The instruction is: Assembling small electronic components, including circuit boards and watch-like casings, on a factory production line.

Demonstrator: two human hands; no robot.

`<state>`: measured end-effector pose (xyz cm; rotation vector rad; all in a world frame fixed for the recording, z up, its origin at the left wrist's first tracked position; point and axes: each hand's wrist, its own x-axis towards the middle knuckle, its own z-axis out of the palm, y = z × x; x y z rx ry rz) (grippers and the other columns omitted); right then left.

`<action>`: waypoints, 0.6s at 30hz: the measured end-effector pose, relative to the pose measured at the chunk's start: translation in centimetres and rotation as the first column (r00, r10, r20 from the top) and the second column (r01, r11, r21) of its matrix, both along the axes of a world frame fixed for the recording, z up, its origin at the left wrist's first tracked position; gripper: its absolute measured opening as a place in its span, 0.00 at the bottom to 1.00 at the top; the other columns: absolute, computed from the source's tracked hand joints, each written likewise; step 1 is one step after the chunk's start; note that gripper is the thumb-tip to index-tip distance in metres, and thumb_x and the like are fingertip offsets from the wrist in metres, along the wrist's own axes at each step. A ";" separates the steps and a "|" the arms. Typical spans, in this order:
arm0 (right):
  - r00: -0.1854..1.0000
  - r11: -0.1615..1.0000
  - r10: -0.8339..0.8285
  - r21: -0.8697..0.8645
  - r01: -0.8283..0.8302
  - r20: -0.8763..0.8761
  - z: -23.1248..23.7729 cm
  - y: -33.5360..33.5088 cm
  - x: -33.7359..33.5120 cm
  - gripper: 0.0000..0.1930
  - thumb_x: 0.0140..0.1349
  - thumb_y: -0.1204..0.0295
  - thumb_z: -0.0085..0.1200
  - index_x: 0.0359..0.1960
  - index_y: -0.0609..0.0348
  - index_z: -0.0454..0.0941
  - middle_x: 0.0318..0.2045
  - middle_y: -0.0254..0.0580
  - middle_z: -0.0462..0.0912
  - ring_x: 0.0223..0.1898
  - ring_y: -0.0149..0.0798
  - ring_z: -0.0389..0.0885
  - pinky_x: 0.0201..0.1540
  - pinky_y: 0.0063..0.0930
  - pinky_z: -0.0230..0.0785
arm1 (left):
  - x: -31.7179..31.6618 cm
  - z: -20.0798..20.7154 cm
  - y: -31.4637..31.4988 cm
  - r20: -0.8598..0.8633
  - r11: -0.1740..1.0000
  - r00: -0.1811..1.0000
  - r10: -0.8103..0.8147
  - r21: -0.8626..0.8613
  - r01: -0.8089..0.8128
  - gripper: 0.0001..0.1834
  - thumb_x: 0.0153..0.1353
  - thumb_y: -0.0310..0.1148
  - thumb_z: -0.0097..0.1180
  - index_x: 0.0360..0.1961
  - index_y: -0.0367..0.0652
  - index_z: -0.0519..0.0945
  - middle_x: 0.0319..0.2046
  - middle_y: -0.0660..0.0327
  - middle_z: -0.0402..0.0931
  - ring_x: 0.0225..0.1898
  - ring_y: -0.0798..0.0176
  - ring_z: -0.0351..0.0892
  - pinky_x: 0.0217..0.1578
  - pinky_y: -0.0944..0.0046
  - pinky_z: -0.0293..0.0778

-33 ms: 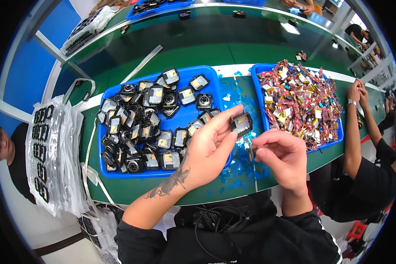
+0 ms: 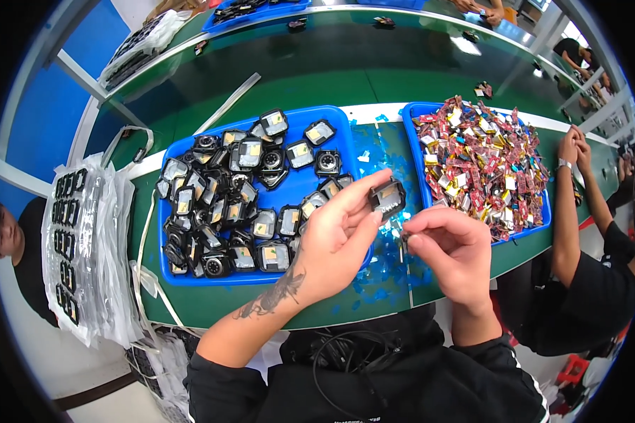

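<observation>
My left hand (image 2: 335, 243) grips a black smartwatch case (image 2: 387, 199) between thumb and fingers, its pale grey inner side showing. Just right of it and slightly nearer to me, my right hand (image 2: 453, 247) is closed in a pinch. At its fingertips shows something small and dark, too small to name. Under my left hand and to its left stands a blue tray (image 2: 296, 116) with many similar black watch cases (image 2: 249, 151), some with round sensor backs up. Beyond my right hand, a second blue tray (image 2: 420, 151) is heaped with small red, yellow and silver electronic parts (image 2: 483, 169).
Blue film scraps (image 2: 381, 275) litter the green bench (image 2: 317, 299) between the trays. Plastic-wrapped sheets of black parts (image 2: 85, 247) stand at the left. A co-worker's forearms (image 2: 568, 197) rest at the right edge. A green conveyor belt (image 2: 324, 88) runs behind a white rail.
</observation>
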<state>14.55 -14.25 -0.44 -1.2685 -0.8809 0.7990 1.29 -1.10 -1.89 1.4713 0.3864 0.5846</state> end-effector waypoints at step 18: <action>0.795 0.957 -0.271 0.065 0.282 0.542 0.7 2.7 -1.1 0.06 0.51 0.82 0.64 0.30 0.61 0.82 0.25 0.35 0.83 0.19 0.25 0.71 0.21 0.20 0.62 | 0.1 0.0 -1.0 0.149 0.958 0.989 -0.019 -0.281 0.061 0.24 0.63 0.16 0.50 0.62 0.28 0.66 0.55 0.47 0.74 0.56 0.61 0.75 0.58 0.64 0.72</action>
